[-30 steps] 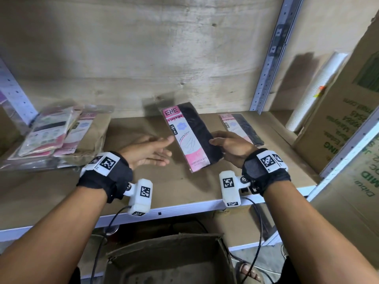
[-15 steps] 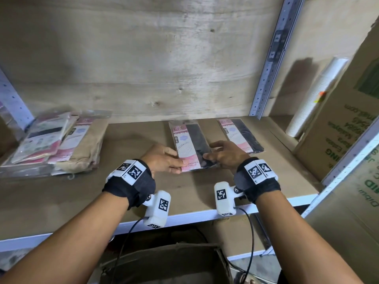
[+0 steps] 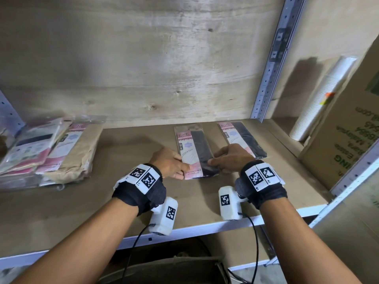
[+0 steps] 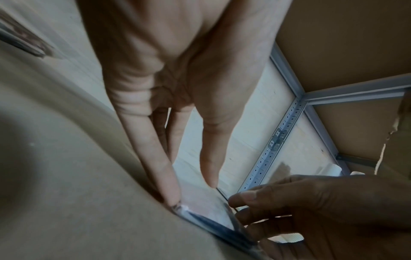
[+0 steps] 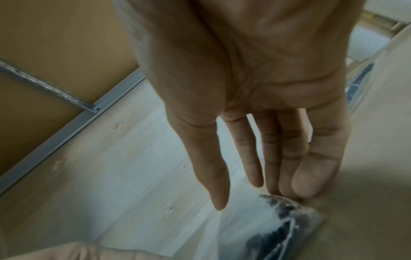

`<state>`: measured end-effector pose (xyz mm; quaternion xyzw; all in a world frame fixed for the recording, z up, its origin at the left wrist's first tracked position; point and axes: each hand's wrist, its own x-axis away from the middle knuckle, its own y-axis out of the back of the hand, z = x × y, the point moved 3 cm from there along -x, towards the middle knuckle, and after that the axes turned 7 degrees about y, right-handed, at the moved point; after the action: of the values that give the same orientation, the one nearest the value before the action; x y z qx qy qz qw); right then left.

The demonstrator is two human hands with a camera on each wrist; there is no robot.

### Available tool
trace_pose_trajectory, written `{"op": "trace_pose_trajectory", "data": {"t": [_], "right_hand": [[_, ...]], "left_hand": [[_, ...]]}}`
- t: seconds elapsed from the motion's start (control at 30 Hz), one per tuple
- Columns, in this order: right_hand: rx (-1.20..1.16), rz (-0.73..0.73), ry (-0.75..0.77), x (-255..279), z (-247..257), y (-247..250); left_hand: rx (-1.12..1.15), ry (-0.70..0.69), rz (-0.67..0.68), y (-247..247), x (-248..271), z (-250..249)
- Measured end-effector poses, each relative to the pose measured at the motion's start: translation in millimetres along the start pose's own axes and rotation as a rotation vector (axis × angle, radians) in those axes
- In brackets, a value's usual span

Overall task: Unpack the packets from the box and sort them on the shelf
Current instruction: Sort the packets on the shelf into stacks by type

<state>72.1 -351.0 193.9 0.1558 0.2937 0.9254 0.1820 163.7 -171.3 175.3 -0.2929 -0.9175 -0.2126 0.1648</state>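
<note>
Lying flat on the shelf point(image 3: 123, 201), the pink-black packet point(image 3: 193, 154) has both hands touching it. Left hand point(image 3: 169, 163) and right hand point(image 3: 230, 157) press its near corners with straight fingers, gripping nothing.

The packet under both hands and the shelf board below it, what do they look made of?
The packet looks like a thin, glossy clear plastic sleeve over a printed pink card and dark fabric; it glints and crinkles at the edge. The shelf board seems matte brown fibreboard or hardboard, with no visible grain. Its front edge looks like white-painted metal.
</note>
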Motion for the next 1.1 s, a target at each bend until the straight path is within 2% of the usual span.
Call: {"op": "trace_pose_trajectory", "data": {"t": [0.2,0.43,0.63,0.83,0.97,1.1], "right_hand": [[-0.044,-0.047,-0.021,-6,0,1],[-0.078,-0.113,0.011,-14,-9,12],[-0.163,-0.160,0.020,-18,-12,26],[-0.181,-0.222,0.080,-18,-22,48],[-0.209,-0.319,0.087,-18,-34,74],[-0.208,-0.411,0.031,-20,-51,95]], "left_hand": [[0.026,-0.044,-0.012,-6,-2,-6],[0.100,-0.033,-0.014,-16,-8,-11],[0.165,-0.080,-0.131,-32,-17,-16],[0.181,-0.208,-0.191,-49,-23,-34],[0.183,-0.243,-0.182,-74,-33,-51],[0.141,-0.226,-0.139,-105,-49,-65]]}}
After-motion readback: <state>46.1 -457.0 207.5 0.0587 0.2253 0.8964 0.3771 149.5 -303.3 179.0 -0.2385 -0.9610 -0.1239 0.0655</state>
